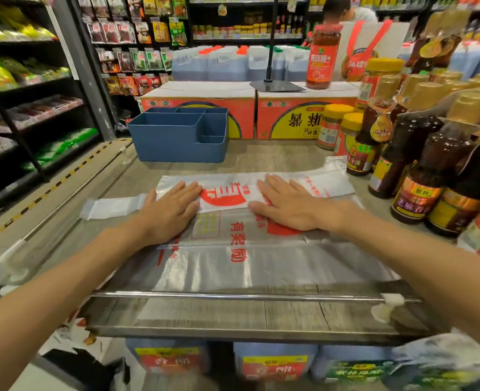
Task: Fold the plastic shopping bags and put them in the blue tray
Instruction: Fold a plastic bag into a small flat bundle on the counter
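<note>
I see both hands flat on a folded plastic shopping bag [227, 193] that lies across the middle of the frame on the counter [261, 156]. My left hand [171, 210] presses it left of centre, fingers straight and together; my right hand [287, 206] presses it right of centre, fingers straight and slightly spread. Neither hand grips anything. The bag is translucent white with a red round logo between my hands; a handle strip runs out to the left past my left hand. Under it lies a second, unfolded bag [241, 258], spread toward the lower part of the frame, and I read red characters "有奖励" on it, turned sideways. Other small print on both bags is too fine for me to read.

The blue tray [176, 142] stands above and left of centre, apart from the bags, with divided compartments. Behind it sit two red and yellow cartons [289, 119]; the right one shows large characters "麻酱" upside down. A red jar [322, 56] stands on top of the cartons, its label too blurred for me to read fully. Dark sauce bottles [431, 165] with gold caps crowd the right edge of the frame. A metal rail [233, 296] crosses the lower part of the frame.
</note>
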